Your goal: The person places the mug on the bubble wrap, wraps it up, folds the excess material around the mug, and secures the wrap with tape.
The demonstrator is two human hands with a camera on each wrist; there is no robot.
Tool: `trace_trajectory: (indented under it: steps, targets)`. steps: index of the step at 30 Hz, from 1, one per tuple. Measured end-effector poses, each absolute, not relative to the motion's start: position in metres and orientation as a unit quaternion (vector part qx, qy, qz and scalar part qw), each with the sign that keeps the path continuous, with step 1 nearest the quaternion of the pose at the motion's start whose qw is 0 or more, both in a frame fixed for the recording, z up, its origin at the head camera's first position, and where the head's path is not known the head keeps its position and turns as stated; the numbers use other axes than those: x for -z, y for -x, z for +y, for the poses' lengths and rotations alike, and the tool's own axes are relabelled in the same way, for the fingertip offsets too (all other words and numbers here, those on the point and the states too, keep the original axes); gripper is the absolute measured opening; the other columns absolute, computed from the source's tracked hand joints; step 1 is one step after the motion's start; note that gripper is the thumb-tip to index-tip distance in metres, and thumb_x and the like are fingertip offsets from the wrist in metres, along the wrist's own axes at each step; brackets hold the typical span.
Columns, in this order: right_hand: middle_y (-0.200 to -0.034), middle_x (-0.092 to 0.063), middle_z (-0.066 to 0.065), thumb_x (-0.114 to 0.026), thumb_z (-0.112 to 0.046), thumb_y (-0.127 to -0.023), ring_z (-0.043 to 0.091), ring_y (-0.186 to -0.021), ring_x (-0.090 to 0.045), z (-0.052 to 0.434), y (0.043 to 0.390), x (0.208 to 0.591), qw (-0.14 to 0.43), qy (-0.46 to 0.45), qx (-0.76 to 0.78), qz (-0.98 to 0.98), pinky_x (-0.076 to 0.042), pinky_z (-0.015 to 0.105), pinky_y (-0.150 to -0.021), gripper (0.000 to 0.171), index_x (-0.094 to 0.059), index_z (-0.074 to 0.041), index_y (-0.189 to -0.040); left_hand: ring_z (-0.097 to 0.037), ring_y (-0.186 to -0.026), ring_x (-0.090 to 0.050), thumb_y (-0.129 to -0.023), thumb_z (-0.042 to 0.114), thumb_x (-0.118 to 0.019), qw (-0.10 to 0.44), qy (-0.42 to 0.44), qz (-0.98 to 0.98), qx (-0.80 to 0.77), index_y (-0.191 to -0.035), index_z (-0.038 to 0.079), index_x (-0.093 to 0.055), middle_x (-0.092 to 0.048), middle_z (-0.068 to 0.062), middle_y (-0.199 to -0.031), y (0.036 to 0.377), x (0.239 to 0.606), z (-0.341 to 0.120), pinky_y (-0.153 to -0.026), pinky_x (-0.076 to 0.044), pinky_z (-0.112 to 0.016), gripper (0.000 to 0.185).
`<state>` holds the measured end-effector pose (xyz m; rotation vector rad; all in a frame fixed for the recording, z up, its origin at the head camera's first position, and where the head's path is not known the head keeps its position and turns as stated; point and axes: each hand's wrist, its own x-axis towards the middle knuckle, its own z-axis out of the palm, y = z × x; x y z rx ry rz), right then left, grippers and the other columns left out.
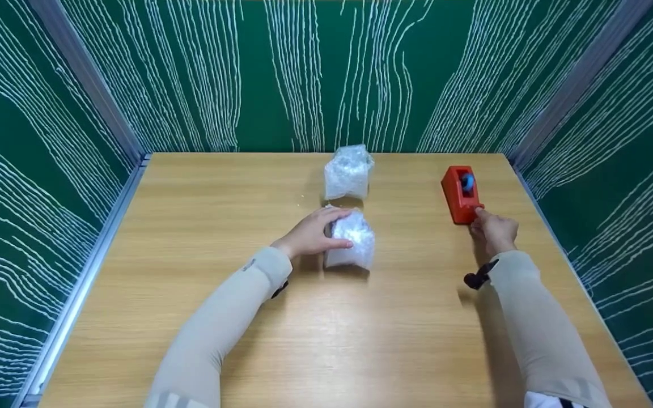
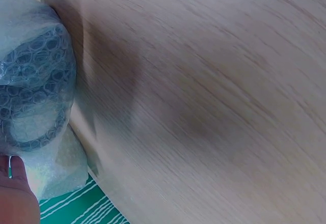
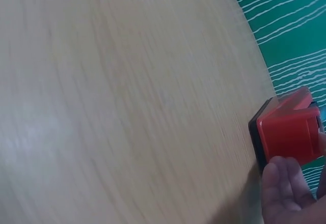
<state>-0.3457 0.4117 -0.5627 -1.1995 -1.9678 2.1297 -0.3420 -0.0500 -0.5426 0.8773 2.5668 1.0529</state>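
My left hand (image 1: 312, 231) grips a bubble-wrapped package (image 1: 357, 242) from its left side, thumb at the near side and fingers over the far side. In the left wrist view, dark rounded shapes show through the layers of the package (image 2: 38, 66). Over at the right, my right hand (image 1: 496, 231) pinches the near end of a red tape dispenser (image 1: 462, 213). The right wrist view has the fingers (image 3: 285, 183) flat along the dispenser's front face, the thumb higher up at the frame's edge. A blue-cored tape roll (image 1: 467, 182) sits in the dispenser.
Behind the held package stands a second bubble-wrapped package (image 1: 349, 173), close to the table's back edge. The wooden table (image 1: 202, 226) is enclosed by green panels (image 1: 253, 85) with white wavy lines. A metal rail (image 1: 85, 266) runs along the left edge.
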Motion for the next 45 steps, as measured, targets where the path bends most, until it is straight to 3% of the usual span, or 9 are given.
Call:
trace_trajectory:
  steps: [5,13,23,45]
  targets:
    - [-0.119,-0.064,-0.003,-0.070,-0.030,-0.107,0.013,-0.116,-0.063,0.410,0.346,0.563,0.010,0.379,-0.707,-0.596,-0.050,0.027,-0.119,0.033,-0.060,-0.018,-0.136,-0.026,-0.163,-0.036,-0.095,0.058,-0.080,0.123,-0.294,0.876,-0.362,-0.167,0.030,-0.046,-0.042,0.000,-0.174,0.341,0.542,-0.050,-0.135,-0.029,-0.053,0.085]
    - [-0.123,-0.064,-0.004,-0.075,-0.024,-0.104,0.013,-0.117,-0.062,0.405,0.346,0.556,0.004,0.402,-0.752,-0.523,-0.052,0.025,-0.116,0.042,-0.061,-0.021,-0.144,-0.026,-0.163,-0.035,-0.095,0.059,-0.079,0.122,-0.293,0.878,-0.359,-0.167,0.029,-0.045,-0.041,-0.001,-0.175,0.341,0.542,-0.050,-0.135,-0.029,-0.053,0.085]
    - [-0.090,-0.075,0.002,-0.077,-0.012,-0.101,0.013,-0.093,-0.072,0.407,0.348,0.554,0.011,0.418,-0.796,-0.437,-0.062,0.026,-0.100,0.010,-0.072,-0.015,-0.110,-0.026,-0.160,-0.040,-0.096,0.052,-0.081,0.098,-0.325,0.875,-0.345,-0.166,0.020,-0.047,-0.047,-0.003,-0.171,0.343,0.542,-0.049,-0.135,-0.030,-0.048,0.083]
    - [-0.108,-0.073,-0.001,-0.074,-0.010,-0.103,0.013,-0.105,-0.070,0.409,0.351,0.550,-0.007,0.431,-0.797,-0.423,-0.061,0.024,-0.101,0.021,-0.069,-0.019,-0.122,-0.026,-0.162,-0.037,-0.095,0.057,-0.080,0.113,-0.303,0.878,-0.353,-0.167,0.027,-0.046,-0.043,-0.002,-0.174,0.342,0.541,-0.050,-0.135,-0.029,-0.051,0.084]
